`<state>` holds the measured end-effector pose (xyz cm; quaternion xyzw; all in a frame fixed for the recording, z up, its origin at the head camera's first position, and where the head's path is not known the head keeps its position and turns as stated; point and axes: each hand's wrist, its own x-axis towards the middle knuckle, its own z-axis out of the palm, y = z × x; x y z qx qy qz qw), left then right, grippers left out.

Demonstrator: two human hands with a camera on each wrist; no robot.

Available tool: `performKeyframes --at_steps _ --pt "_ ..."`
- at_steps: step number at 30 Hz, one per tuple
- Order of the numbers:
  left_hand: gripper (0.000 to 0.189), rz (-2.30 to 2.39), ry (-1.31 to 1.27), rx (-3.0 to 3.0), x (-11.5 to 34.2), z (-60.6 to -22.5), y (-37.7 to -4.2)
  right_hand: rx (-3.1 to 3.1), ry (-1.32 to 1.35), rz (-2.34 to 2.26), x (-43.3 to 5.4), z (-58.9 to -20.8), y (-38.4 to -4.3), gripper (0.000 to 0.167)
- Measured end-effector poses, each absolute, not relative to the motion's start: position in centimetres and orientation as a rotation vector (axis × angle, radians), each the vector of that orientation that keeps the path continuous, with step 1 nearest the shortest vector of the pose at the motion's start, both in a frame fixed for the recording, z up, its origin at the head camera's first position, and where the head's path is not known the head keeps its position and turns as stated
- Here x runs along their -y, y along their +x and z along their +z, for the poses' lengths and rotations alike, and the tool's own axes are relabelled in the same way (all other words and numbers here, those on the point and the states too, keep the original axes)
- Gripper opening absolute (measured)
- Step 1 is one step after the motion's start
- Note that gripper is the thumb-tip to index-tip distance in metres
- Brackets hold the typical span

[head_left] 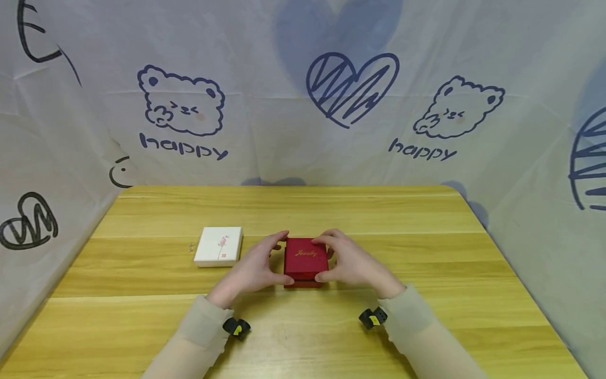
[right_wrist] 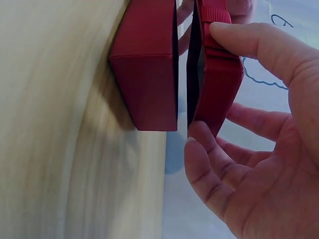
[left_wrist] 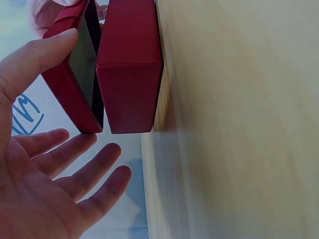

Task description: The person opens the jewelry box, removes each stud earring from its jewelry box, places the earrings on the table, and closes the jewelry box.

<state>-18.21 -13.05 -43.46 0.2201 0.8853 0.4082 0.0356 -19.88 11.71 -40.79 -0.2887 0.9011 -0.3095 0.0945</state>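
A red jewelry box stands on the table with its lid lifted off the base. The lid (head_left: pixel 305 257) bears gold lettering on top and has a ribbon bow (right_wrist: pixel 215 15) at its front. My left hand (head_left: pixel 258 267) holds the lid's left side, thumb on the front face and fingers spread toward the far side. On the right side my right hand (head_left: pixel 349 260) grips the lid, thumb at the bow and fingers curled round the edge. The base (left_wrist: pixel 130 89) sits below, with a gap to the tilted lid visible in both wrist views. Its inside is hidden.
Left of the hands lies a white square box (head_left: pixel 219 246) with a pink flower print. Tiny shiny pieces (head_left: pixel 191 247) lie beside it on the wooden table (head_left: pixel 426 252). A printed white cloth (head_left: pixel 265 131) hangs behind the table.
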Motion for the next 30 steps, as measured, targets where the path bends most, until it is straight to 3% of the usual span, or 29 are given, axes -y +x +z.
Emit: performKeyframes --at_steps 30 --pt "0.098 1.318 0.610 -2.613 13.3 -43.8 -18.1 -2.679 -0.856 -0.905 -11.0 -41.9 -19.9 0.073"
